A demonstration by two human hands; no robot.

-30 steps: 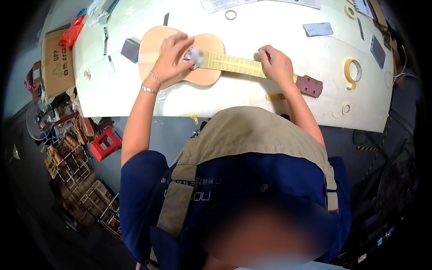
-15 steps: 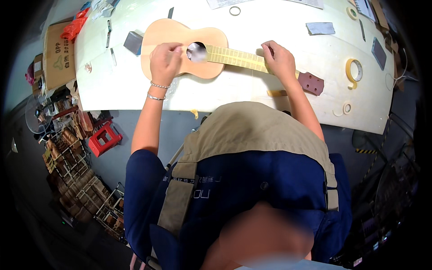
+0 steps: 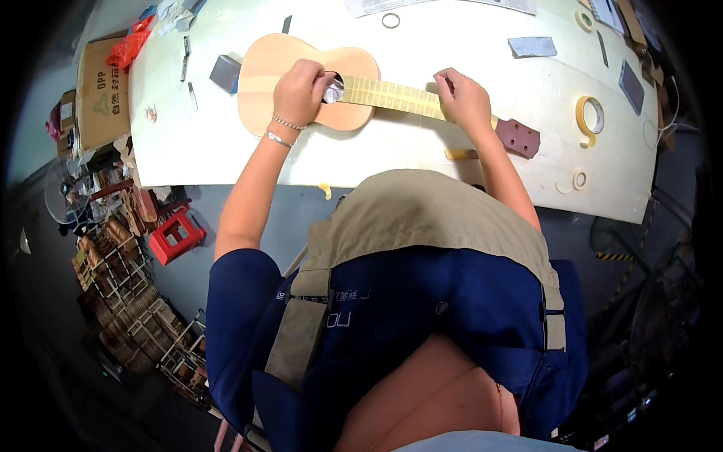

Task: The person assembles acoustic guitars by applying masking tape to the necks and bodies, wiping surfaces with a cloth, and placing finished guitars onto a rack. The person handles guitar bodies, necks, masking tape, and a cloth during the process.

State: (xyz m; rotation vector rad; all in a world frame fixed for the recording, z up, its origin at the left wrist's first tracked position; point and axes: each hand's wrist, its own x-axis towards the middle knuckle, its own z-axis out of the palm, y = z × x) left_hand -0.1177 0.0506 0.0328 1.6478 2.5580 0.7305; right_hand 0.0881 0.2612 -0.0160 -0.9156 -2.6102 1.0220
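Underneath, ukulele (image 3: 355,66), left hand (image 3: 297,92) curled at soundhole (image 3: 333,89), right hand (image 3: 468,102) over neck (image 3: 393,98), grips unclear

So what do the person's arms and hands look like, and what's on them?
The left hand and right hand wear no gloves. Above the left hand sit two bracelets: a silvery, bead-like bracelet and, farther up, a silvery band. No bracelet shows on the right. A dark navy-blue cloth sleeve covers the left upper arm, leaving the forearm bare.
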